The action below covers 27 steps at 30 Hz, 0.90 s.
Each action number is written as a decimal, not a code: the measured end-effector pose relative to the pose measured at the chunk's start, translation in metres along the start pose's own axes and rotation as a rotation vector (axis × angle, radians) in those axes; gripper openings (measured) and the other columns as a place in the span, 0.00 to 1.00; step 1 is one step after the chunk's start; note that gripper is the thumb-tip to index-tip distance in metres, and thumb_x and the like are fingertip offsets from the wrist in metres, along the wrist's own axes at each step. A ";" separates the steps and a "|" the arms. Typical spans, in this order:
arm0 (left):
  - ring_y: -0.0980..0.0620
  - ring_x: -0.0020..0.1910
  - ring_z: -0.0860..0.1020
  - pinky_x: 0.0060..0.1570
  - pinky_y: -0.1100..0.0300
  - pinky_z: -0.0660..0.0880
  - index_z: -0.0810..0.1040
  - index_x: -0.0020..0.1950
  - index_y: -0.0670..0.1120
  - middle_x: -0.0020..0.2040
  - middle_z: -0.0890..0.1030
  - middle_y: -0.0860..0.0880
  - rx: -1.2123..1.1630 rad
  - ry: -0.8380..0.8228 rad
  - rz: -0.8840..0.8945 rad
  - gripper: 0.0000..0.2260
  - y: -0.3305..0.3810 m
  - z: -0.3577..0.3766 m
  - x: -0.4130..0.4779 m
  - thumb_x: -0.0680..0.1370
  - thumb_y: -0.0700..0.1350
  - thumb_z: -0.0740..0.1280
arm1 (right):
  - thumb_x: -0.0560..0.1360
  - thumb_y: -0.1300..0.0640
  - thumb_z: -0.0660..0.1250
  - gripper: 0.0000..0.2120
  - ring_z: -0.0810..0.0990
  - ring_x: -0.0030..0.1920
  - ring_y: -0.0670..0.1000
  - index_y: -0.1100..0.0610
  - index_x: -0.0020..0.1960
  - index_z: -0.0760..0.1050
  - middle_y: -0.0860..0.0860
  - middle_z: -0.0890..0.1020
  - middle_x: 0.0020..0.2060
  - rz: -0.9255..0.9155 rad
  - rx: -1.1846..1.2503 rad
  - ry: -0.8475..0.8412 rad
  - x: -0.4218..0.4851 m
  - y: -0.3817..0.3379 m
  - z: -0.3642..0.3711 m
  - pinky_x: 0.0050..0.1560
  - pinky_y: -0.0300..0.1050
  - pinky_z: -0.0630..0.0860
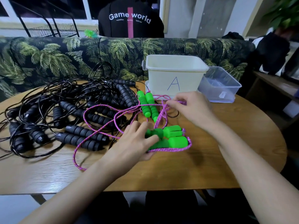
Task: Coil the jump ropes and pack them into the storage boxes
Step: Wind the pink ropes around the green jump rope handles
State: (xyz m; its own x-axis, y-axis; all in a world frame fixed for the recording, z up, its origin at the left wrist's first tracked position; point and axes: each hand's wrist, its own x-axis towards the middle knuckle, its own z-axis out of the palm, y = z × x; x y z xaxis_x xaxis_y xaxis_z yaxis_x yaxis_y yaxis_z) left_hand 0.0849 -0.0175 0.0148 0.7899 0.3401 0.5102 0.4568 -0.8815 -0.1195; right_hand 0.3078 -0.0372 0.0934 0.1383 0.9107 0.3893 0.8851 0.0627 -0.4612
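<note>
My left hand (134, 143) grips a pair of green handles (173, 138) lying on the wooden table (178, 172), with pink rope running along their near side. My right hand (192, 107) pinches a strand of the pink rope (100, 109) just above the table, in front of the white box. A second pair of green handles (148, 105) lies beyond my hands, its pink rope tangled with the first. A heap of black jump ropes (64, 110) with ribbed handles covers the table's left half. The white box marked A (174, 73) stands at the back.
A clear plastic box (221, 84) stands right of the white one, near the table's far right edge. A leaf-patterned sofa back (80, 55) runs behind the table. A person in a black printed top (129, 21) is behind the sofa.
</note>
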 end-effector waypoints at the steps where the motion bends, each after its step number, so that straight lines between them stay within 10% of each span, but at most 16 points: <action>1: 0.40 0.44 0.73 0.38 0.47 0.76 0.77 0.50 0.46 0.54 0.73 0.42 0.005 0.027 -0.041 0.15 -0.005 0.001 -0.002 0.72 0.55 0.63 | 0.71 0.35 0.66 0.14 0.75 0.34 0.48 0.43 0.33 0.76 0.44 0.77 0.26 -0.027 0.051 0.024 -0.012 -0.010 -0.001 0.37 0.47 0.69; 7: 0.41 0.46 0.72 0.43 0.48 0.73 0.73 0.54 0.50 0.56 0.69 0.47 -0.019 0.189 -0.202 0.15 -0.016 -0.009 -0.001 0.71 0.55 0.67 | 0.74 0.38 0.60 0.14 0.72 0.29 0.41 0.43 0.50 0.80 0.40 0.77 0.28 -0.101 0.272 0.045 -0.098 -0.040 0.020 0.32 0.47 0.71; 12: 0.40 0.48 0.74 0.51 0.51 0.69 0.66 0.65 0.48 0.57 0.77 0.45 -0.135 0.187 -0.305 0.27 -0.004 -0.020 0.002 0.69 0.53 0.69 | 0.75 0.45 0.66 0.11 0.77 0.31 0.42 0.41 0.33 0.79 0.43 0.80 0.28 0.071 0.616 -0.004 -0.123 -0.036 0.044 0.38 0.42 0.74; 16: 0.41 0.47 0.71 0.50 0.43 0.73 0.59 0.75 0.49 0.53 0.79 0.46 -0.293 0.115 -0.431 0.41 0.006 -0.022 0.000 0.67 0.46 0.78 | 0.77 0.61 0.70 0.09 0.71 0.28 0.40 0.56 0.39 0.85 0.46 0.82 0.30 0.191 0.800 -0.094 -0.121 -0.033 0.051 0.35 0.35 0.69; 22: 0.52 0.48 0.63 0.50 0.55 0.62 0.61 0.76 0.49 0.55 0.77 0.49 -0.429 0.079 -0.439 0.35 0.016 -0.026 -0.003 0.72 0.54 0.70 | 0.77 0.67 0.65 0.08 0.70 0.26 0.43 0.57 0.49 0.81 0.49 0.83 0.31 0.400 1.054 -0.125 -0.108 -0.027 0.061 0.31 0.35 0.68; 27: 0.44 0.51 0.71 0.48 0.46 0.74 0.62 0.77 0.45 0.60 0.77 0.46 -0.152 0.022 -0.267 0.35 0.015 -0.033 0.001 0.72 0.59 0.60 | 0.75 0.66 0.66 0.07 0.71 0.30 0.44 0.58 0.49 0.81 0.50 0.83 0.33 0.357 1.182 -0.085 -0.109 -0.027 0.066 0.33 0.35 0.68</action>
State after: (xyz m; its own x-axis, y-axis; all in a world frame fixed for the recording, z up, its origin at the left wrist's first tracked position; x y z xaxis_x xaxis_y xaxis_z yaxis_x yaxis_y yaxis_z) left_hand 0.0794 -0.0414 0.0414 0.6405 0.5608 0.5246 0.5795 -0.8012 0.1489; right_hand 0.2399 -0.1113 0.0104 0.2209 0.9734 0.0612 -0.1464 0.0952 -0.9846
